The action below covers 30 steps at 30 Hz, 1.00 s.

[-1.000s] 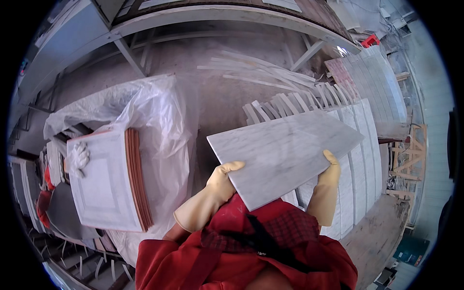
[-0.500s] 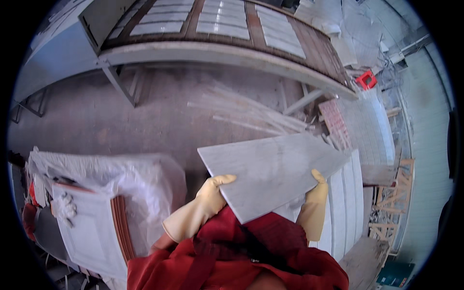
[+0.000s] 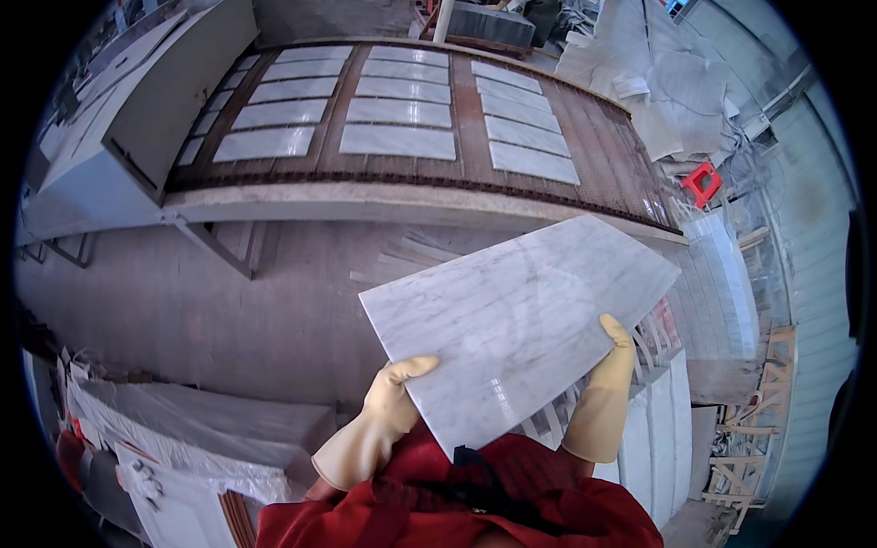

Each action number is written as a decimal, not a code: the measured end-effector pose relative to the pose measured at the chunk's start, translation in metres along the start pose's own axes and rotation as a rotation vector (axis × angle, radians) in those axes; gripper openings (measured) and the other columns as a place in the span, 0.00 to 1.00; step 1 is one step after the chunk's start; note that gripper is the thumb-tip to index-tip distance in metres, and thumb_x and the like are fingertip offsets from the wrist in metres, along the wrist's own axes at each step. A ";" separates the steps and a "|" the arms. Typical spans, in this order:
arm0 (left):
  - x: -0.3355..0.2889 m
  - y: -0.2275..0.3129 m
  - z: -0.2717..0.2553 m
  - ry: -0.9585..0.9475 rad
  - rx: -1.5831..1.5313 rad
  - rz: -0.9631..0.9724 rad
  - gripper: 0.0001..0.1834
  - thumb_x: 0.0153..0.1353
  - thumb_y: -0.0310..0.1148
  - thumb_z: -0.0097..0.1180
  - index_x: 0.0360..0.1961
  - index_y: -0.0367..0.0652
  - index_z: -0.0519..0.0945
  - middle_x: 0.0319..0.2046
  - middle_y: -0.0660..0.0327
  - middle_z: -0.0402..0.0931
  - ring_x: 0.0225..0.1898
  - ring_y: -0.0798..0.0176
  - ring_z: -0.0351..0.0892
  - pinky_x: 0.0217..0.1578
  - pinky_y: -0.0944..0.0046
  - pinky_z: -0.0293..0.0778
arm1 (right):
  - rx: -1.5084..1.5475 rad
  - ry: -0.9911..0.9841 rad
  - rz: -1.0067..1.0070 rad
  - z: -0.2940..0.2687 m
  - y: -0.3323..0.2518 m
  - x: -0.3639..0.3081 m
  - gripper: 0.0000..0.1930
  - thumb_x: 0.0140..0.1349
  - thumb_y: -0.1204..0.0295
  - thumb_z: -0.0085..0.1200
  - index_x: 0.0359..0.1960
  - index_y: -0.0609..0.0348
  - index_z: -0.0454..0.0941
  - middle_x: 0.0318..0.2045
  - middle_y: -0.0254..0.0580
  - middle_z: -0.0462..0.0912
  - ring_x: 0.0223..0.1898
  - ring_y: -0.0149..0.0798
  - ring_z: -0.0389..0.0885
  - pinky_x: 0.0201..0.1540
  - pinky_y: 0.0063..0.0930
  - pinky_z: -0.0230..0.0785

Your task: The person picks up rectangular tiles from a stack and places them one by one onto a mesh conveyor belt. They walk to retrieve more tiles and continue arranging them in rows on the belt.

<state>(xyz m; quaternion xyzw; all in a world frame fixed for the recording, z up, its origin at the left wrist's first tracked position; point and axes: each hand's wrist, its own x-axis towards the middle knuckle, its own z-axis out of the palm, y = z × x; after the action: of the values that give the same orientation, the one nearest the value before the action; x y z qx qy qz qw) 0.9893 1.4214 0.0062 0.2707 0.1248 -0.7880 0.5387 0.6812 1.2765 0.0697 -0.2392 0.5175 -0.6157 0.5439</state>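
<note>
A white marble tile (image 3: pixel 516 320) with grey veins is tilted in front of my body, held up between both hands. My left hand (image 3: pixel 397 393), in a cream rubber glove, grips its left edge with the thumb lying on the face. On the near right edge my right hand (image 3: pixel 607 379), gloved the same way, has its thumb over the face. The fingers of both hands are hidden behind the tile. Light shines off the polished surface. Beyond the tile, similar marble tiles (image 3: pixel 397 142) lie in columns on a long conveyor bed (image 3: pixel 598 169).
A pale machine housing (image 3: pixel 100 155) covers the conveyor's left end. At lower left stands a plastic-wrapped stack (image 3: pixel 192 411). More white slabs (image 3: pixel 653 438) stand at lower right. A red plastic stool (image 3: pixel 702 185) and a wooden frame (image 3: pixel 749 447) are on the right. Strips (image 3: pixel 393 260) lie on the floor.
The view has lifted toward the conveyor, so more of its tiles show. The marble tile has tilted, and its veined face now shows clearly. Both hands keep their hold.
</note>
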 end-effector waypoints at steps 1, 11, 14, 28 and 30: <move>0.011 0.008 0.010 -0.007 0.013 0.020 0.32 0.62 0.30 0.64 0.67 0.28 0.75 0.64 0.42 0.79 0.65 0.41 0.78 0.70 0.43 0.70 | 0.014 -0.002 -0.010 0.012 -0.004 0.009 0.33 0.59 0.72 0.65 0.67 0.71 0.74 0.59 0.54 0.84 0.57 0.53 0.85 0.64 0.45 0.76; 0.146 0.086 0.105 -0.076 0.073 -0.034 0.31 0.61 0.29 0.65 0.66 0.29 0.76 0.63 0.43 0.80 0.64 0.39 0.78 0.69 0.42 0.70 | 0.109 0.062 -0.058 0.055 -0.015 0.157 0.32 0.58 0.73 0.64 0.66 0.70 0.75 0.58 0.53 0.84 0.57 0.53 0.85 0.63 0.46 0.76; 0.194 0.104 0.120 -0.097 0.092 -0.066 0.31 0.61 0.30 0.65 0.65 0.29 0.77 0.63 0.43 0.80 0.64 0.40 0.78 0.69 0.43 0.70 | 0.106 0.082 -0.087 0.057 -0.012 0.198 0.30 0.58 0.73 0.63 0.64 0.70 0.77 0.56 0.52 0.84 0.56 0.53 0.85 0.63 0.47 0.76; 0.345 0.112 0.188 -0.067 0.049 -0.147 0.36 0.59 0.31 0.62 0.69 0.28 0.73 0.66 0.39 0.77 0.65 0.35 0.77 0.69 0.38 0.71 | 0.032 0.159 -0.084 0.077 -0.066 0.333 0.32 0.58 0.71 0.65 0.66 0.65 0.77 0.58 0.50 0.85 0.57 0.50 0.85 0.64 0.42 0.76; 0.364 0.105 0.204 -0.073 0.024 -0.156 0.30 0.60 0.30 0.63 0.64 0.29 0.77 0.63 0.42 0.79 0.64 0.39 0.78 0.70 0.42 0.70 | 0.021 0.151 -0.072 0.073 -0.076 0.361 0.32 0.58 0.71 0.65 0.66 0.65 0.77 0.58 0.49 0.85 0.57 0.50 0.85 0.63 0.42 0.76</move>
<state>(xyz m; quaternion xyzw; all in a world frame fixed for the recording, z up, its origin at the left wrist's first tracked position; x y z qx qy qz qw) 0.9262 0.9963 -0.0204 0.2379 0.1165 -0.8383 0.4765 0.6052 0.9080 0.0667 -0.2046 0.5415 -0.6566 0.4836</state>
